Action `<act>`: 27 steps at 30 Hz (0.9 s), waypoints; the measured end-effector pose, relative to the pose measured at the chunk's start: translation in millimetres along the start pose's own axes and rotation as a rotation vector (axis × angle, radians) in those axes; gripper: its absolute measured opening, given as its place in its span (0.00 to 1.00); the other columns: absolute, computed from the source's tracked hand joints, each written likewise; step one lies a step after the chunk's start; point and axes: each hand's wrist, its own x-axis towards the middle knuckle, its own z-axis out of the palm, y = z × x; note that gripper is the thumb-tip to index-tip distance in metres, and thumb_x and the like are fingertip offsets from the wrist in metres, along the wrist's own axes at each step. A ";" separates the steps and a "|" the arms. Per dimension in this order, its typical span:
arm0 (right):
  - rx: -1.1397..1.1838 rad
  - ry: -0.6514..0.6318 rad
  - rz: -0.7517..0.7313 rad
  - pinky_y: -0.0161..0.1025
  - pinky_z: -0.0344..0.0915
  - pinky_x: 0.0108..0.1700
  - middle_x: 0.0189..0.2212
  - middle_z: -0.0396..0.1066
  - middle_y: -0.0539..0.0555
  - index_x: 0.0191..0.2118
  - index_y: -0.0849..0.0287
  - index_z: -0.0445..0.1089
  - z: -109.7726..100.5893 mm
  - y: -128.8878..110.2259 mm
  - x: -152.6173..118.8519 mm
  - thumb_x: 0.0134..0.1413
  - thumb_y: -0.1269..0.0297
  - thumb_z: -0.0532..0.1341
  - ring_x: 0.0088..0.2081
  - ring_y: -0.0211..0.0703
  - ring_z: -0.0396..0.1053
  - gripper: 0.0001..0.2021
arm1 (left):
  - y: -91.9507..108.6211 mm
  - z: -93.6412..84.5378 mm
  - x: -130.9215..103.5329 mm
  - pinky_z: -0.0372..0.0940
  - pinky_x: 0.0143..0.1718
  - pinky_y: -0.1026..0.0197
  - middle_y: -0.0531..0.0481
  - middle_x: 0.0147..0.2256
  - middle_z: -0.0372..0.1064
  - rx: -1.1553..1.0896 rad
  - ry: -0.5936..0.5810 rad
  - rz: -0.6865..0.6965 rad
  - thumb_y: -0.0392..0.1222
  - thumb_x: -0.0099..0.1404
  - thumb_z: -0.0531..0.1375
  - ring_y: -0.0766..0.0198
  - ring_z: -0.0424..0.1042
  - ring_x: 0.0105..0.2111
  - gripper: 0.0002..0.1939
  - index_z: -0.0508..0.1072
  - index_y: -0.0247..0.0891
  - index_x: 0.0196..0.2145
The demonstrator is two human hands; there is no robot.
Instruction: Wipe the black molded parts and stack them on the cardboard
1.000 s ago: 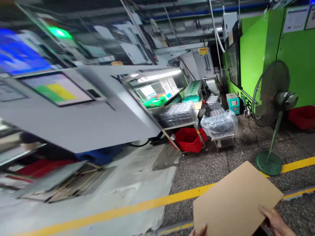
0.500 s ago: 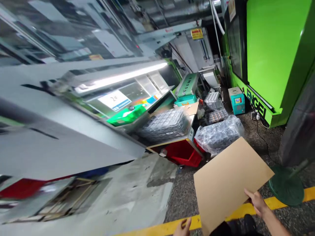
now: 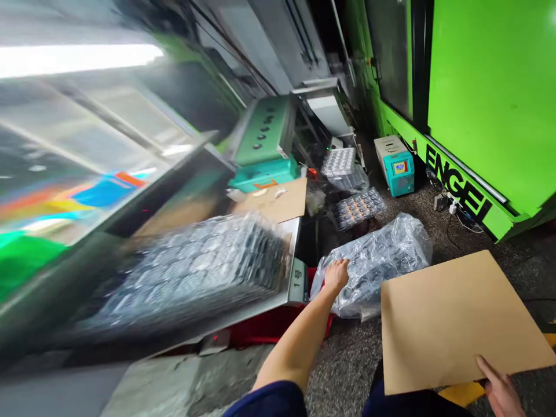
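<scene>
My right hand [image 3: 499, 387] grips the lower edge of a flat brown cardboard sheet [image 3: 456, 318], thumb on top, at the lower right. My left hand [image 3: 336, 274] reaches forward to the near left part of a clear plastic bag [image 3: 382, 260] that covers stacked trays on the floor. Its fingers lie over the plastic; their tips are too small to make out clearly, and I cannot tell whether they pinch it. On the bench to the left stands a tall stack of clear plastic trays [image 3: 195, 260], blurred by motion.
A green conveyor [image 3: 264, 130] ends above a teal bin [image 3: 264, 174]. Trays with parts [image 3: 358, 208] lie beyond the bag. A teal and white unit [image 3: 396, 168] stands beside the green machine [image 3: 490, 104], with cables on the floor. A red bin [image 3: 264, 324] sits under the bench.
The view has moved closer to the bench and bag. My left hand has gone from the bottom edge forward to the bag. The cardboard, still in my right hand, has shifted right.
</scene>
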 end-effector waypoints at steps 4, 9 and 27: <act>0.109 0.107 -0.032 0.43 0.77 0.58 0.63 0.72 0.50 0.70 0.45 0.63 89.8 -44.1 4.8 0.45 0.45 0.75 0.62 0.54 0.72 0.46 | -56.1 5.0 96.6 0.32 0.71 0.37 0.34 0.70 0.59 0.014 -0.145 0.101 0.28 0.66 0.53 0.45 0.43 0.74 0.27 0.72 0.37 0.60; 0.139 0.024 0.124 0.46 0.77 0.57 0.58 0.77 0.55 0.60 0.51 0.75 177.9 -79.6 23.5 0.45 0.51 0.77 0.59 0.55 0.74 0.34 | -107.3 9.4 143.2 0.53 0.64 0.40 0.34 0.39 0.78 -0.062 -0.259 0.034 0.33 0.65 0.57 0.44 0.74 0.51 0.10 0.78 0.34 0.40; 0.198 -0.435 0.461 0.38 0.74 0.35 0.39 0.82 0.56 0.46 0.61 0.80 365.1 -8.0 87.8 0.45 0.55 0.77 0.36 0.46 0.80 0.23 | -135.0 -195.2 197.8 0.60 0.34 0.64 0.55 0.24 0.67 -0.443 0.387 -0.300 0.55 0.73 0.54 0.66 0.64 0.27 0.20 0.77 0.36 0.39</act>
